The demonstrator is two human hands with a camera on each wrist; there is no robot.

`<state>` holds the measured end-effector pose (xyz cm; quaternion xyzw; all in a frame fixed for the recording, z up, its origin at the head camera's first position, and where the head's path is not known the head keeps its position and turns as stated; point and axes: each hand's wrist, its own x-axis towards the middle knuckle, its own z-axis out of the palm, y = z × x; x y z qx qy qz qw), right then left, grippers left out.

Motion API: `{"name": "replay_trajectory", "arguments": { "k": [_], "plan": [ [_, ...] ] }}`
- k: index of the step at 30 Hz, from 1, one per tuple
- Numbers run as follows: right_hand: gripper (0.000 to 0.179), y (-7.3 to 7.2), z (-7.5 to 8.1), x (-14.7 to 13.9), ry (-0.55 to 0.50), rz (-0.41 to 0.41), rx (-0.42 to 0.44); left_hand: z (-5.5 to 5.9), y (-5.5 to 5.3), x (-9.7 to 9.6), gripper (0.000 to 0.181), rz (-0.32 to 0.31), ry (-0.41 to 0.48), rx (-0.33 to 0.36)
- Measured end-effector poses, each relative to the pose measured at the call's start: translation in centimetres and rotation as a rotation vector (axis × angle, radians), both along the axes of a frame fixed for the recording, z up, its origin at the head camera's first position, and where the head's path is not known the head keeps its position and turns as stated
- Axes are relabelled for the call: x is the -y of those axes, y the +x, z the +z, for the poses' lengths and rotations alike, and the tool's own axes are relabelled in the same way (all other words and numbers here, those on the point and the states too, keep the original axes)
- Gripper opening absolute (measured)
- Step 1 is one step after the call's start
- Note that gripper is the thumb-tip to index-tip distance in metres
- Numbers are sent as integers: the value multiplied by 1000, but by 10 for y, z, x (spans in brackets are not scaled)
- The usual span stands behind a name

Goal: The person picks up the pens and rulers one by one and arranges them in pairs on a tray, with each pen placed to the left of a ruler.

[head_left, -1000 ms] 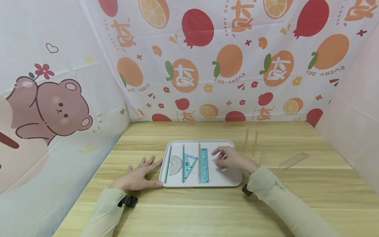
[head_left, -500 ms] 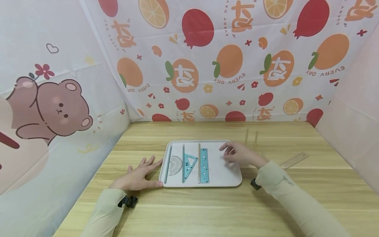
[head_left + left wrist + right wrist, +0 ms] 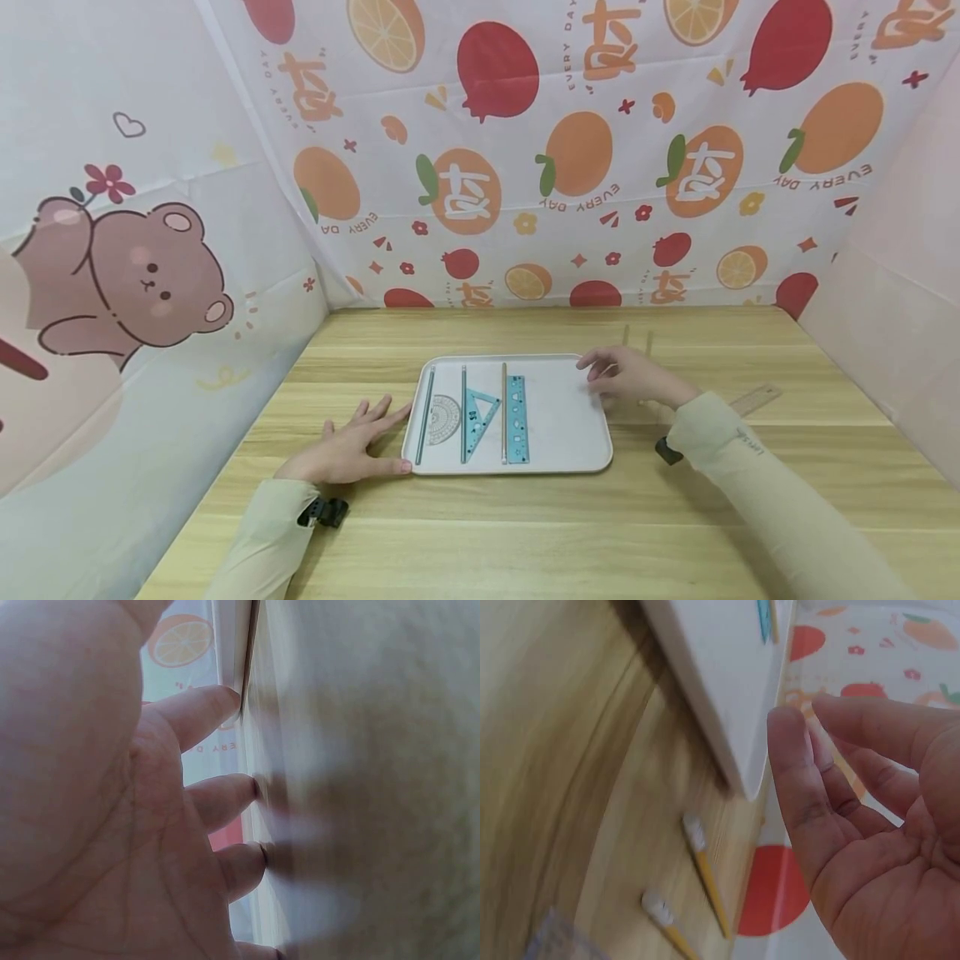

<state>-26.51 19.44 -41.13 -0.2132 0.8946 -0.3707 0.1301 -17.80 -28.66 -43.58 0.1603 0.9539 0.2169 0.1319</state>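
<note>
A white tray (image 3: 566,429) lies on the table, and my left hand (image 3: 337,450) rests at its left edge with fingers spread. Over the tray's right rim hovers my right hand (image 3: 637,379), its fingers loosely bent and nothing between them. From left to right the tray carries a teal pencil (image 3: 425,417), a clear protractor (image 3: 445,421), a second teal pencil (image 3: 464,400), a blue set square (image 3: 471,433), a wooden-coloured pencil (image 3: 505,417) and a blue ruler (image 3: 517,429). Two yellow pencils (image 3: 711,889) lie beyond the tray's right side, partly hidden by my right hand in the head view.
A clear ruler (image 3: 756,399) lies on the table to the right, partly behind the right sleeve. The corner of a clear plastic piece (image 3: 559,941) shows in the right wrist view. Printed cloth (image 3: 562,250) stands along the table's back edge.
My right hand has moved right and slightly away from me, from over the tray's right part to its right rim. My left hand and the things on the tray stay put.
</note>
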Motion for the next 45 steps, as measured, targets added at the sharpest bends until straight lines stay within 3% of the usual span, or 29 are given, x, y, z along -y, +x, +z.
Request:
{"name": "replay_trajectory", "arguments": {
  "k": [8,15,22,35,45],
  "plan": [
    [42,-7,-2,-24,-65,-24,65,1,1,-1,101,-3,0,0],
    [42,-14,-4,-46,11,-62,-16,-1,0,1,102,2,1,0],
    [41,-22,-9,-64,11,-102,-26,-3,-1,2,102,8,-4,1],
    [39,-29,-9,-74,38,-146,-12,3,2,-2,100,-4,-11,-1],
    [39,-34,-15,-81,66,-128,-44,3,2,-2,99,1,-12,7]
  ]
}}
